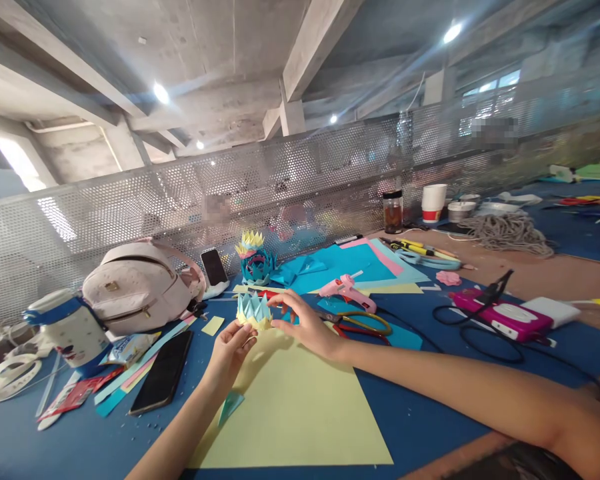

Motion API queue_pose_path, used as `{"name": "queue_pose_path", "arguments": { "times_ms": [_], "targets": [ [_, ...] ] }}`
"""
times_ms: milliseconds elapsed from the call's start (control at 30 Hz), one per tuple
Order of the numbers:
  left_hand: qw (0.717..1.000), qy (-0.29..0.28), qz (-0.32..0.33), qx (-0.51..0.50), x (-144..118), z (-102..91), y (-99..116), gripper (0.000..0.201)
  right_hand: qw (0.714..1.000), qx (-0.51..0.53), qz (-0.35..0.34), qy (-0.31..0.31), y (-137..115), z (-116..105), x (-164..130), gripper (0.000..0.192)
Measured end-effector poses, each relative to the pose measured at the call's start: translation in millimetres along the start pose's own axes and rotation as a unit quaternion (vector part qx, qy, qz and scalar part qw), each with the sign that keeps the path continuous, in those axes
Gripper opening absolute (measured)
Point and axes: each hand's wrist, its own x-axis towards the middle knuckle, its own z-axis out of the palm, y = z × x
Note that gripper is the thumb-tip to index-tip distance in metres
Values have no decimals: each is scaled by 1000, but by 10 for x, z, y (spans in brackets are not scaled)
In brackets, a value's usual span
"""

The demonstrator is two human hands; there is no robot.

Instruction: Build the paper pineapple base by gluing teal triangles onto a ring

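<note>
A small ring of folded paper points (253, 312), light blue above and pale yellow below, is pinched in my left hand (234, 345). At its right side is my right hand (307, 327), thumb and fingers apart, the tips close to the points; whether they touch cannot be made out. Beneath both hands lies a large pale yellow paper sheet (300, 407). On the sheet's left part rests a small teal folded paper piece (231, 407), near my left forearm. Behind the ring stands a bigger folded paper model (257, 263) in blue, pink and yellow.
A pink glue gun (347, 292) and scissors (363, 324) lie right of my hands. Blue paper sheets (330, 267) are behind. A black phone (163, 372), pale backpack (137, 287) and bottle (73, 330) occupy the left. A magenta power strip (503, 317) with cables sits right.
</note>
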Motion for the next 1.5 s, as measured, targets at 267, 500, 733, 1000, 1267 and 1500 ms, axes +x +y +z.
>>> {"name": "queue_pose_path", "arguments": {
  "times_ms": [267, 500, 733, 1000, 1267, 1500],
  "targets": [
    [998, -50, 5, 42, -27, 7, -27, 27, 998, -42, -45, -19, 20, 25, 0, 7],
    [1000, 6, 6, 21, 3, -21, -66, 43, 997, -62, -41, -9, 23, 23, -13, 10],
    [973, -53, 79, 210, -47, 39, -28, 30, 993, -98, -56, -16, 1, 19, -38, 10],
    [945, -41, 85, 313, -97, 73, 40, 28, 984, -142, -105, -39, -39, 20, -84, 10],
    [937, -69, 102, 326, -38, 10, 61, 28, 981, -165, -96, -19, 25, -6, -36, 10],
    [915, 5, 144, 377, -36, -18, 58, 22, 984, -162, -79, -18, 22, -13, -30, 9]
  ]
}}
